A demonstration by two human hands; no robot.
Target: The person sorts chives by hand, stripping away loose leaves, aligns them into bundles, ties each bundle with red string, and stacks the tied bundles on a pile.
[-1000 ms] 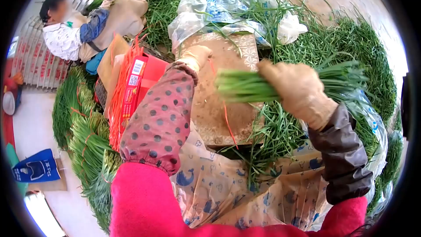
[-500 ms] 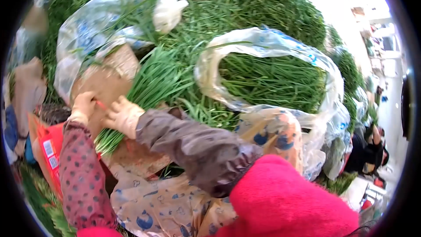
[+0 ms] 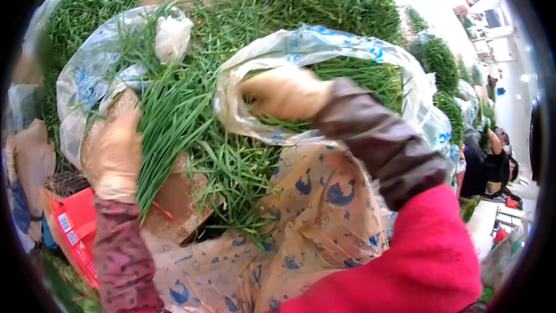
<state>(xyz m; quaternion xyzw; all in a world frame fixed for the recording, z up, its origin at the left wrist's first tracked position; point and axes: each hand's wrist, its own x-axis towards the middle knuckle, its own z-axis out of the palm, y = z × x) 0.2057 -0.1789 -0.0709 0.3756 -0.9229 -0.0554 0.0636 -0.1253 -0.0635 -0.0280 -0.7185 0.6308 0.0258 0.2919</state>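
Note:
My left hand [image 3: 117,159], in a pale glove and smeared by motion, is at the left side of a bunch of long green grass-like leaves [image 3: 168,133], possibly chives. Whether its fingers grip the bunch cannot be made out. Over the near-left rim of a clear plastic bag [image 3: 231,107] is my right hand [image 3: 286,94], also gloved and blurred; its fingers are too smeared to read. More green leaves [image 3: 365,81] lie inside that bag. Beneath the bunch is a brown board [image 3: 179,206] with a thin red strip [image 3: 163,211] on it.
Another plastic bag [image 3: 87,75] lies at the left, with a white crumpled bundle [image 3: 172,36] nearby. Loose greens [image 3: 341,0] are heaped behind. A red box [image 3: 75,229] stands at lower left. Patterned plastic covers my legs [image 3: 313,197]. Another person [image 3: 486,165] is at far right.
My right hand has left the base of the bunch and moved right, over the bag. The bunch now shows farther left. My left hand appears lower, beside the leaves.

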